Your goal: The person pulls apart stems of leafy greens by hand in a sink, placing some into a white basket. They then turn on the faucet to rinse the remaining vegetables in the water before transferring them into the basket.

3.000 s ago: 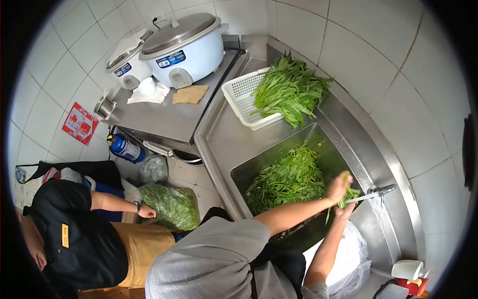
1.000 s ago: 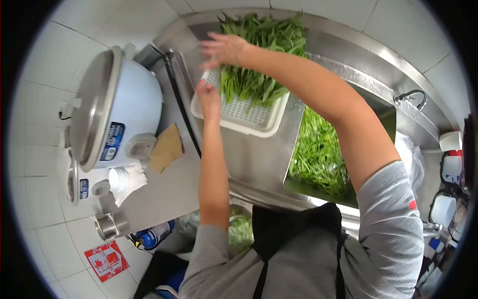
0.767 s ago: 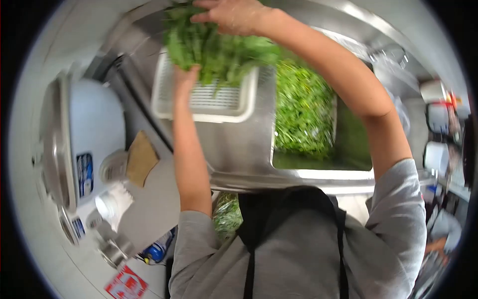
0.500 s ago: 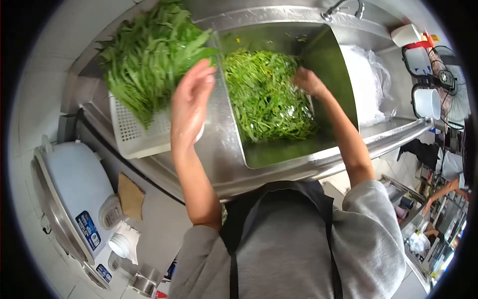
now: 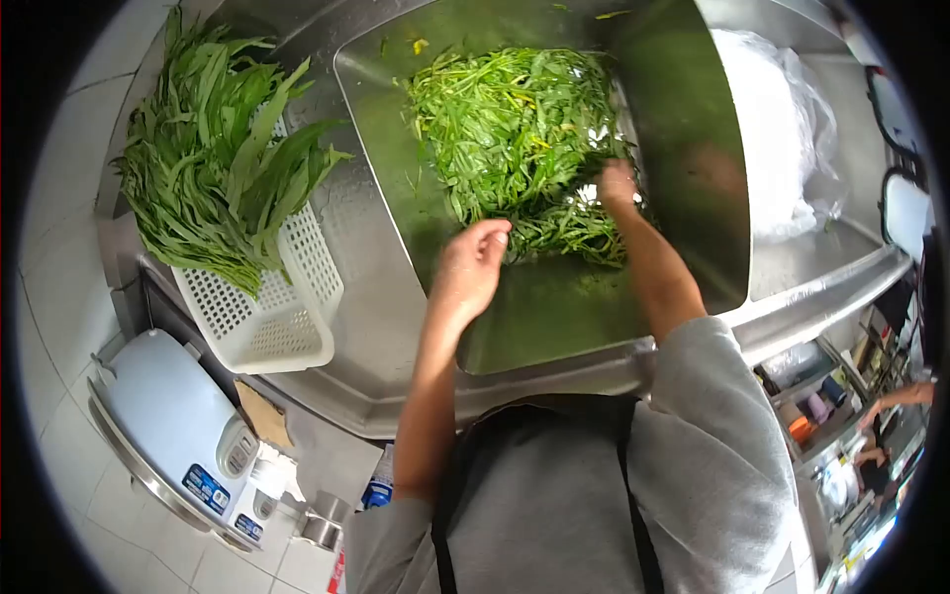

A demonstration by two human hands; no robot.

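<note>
Wet leafy greens [image 5: 515, 129] fill much of the metal sink basin [image 5: 534, 337]. My left hand [image 5: 470, 267] is at their near left edge, fingers curled and thumb pressed in, closed on some leaves. Farther right, my right hand [image 5: 618, 186] reaches down into the greens, its fingers bent round a bunch and partly hidden. Outside the basin on the left, long-leaved greens [image 5: 218, 158] lie piled over a white perforated basket [image 5: 282, 342].
A white plastic bag [image 5: 772, 139] lies in the right-hand sink section. The sink's metal front edge [image 5: 811, 307] runs close to my body. Down left is a light-blue lidded appliance [image 5: 163, 396]. Another person's arm [image 5: 905, 396] shows at far right.
My left hand has moved from beside the basket down into the basin to the greens. My right hand has come lower, into the greens. The view has shifted, with the basket now farther left.
</note>
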